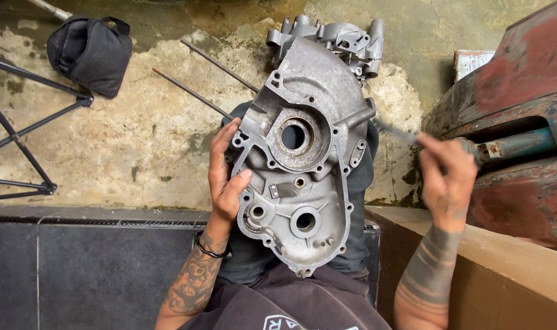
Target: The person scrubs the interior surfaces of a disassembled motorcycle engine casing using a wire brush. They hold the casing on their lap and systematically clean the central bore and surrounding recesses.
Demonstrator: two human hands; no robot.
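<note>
- The casing (pixel 300 165), a grey cast-metal engine half, is standing on the person's lap at the centre of the view, its flat inner face turned up toward the camera.
- Its long axis is running near to far, leaning slightly right at the far end; the narrow rounded end is pointing near, toward the body, and the broad end far, toward the floor (pixel 138 134).
- A second casting (pixel 339 40) is lying on the floor just beyond the far end, touching or nearly so.
- Two thin rods (pixel 199 95) are lying slantwise on the floor at far left, their near ends passing behind the casing.
- Open floor is lying to the left, out to the tripod legs (pixel 28 128) and the black bag (pixel 90 54), both well apart from the casing.
- On the right the room is tight: a rusty red body shell (pixel 523 122) is crowding in, and a tan ledge (pixel 505 269) is running along the near right.
- The left hand (pixel 225 177) is gripping the casing's left edge, thumb laid over the face, fingers wrapped behind, wrist bent up from the near side.
- The right hand (pixel 446 177) is raised to the right of the casing, closed round a thin tool (pixel 396 133), possibly a brush; it is too blurred to tell, and its tip is pointing left toward the casing's right edge.
</note>
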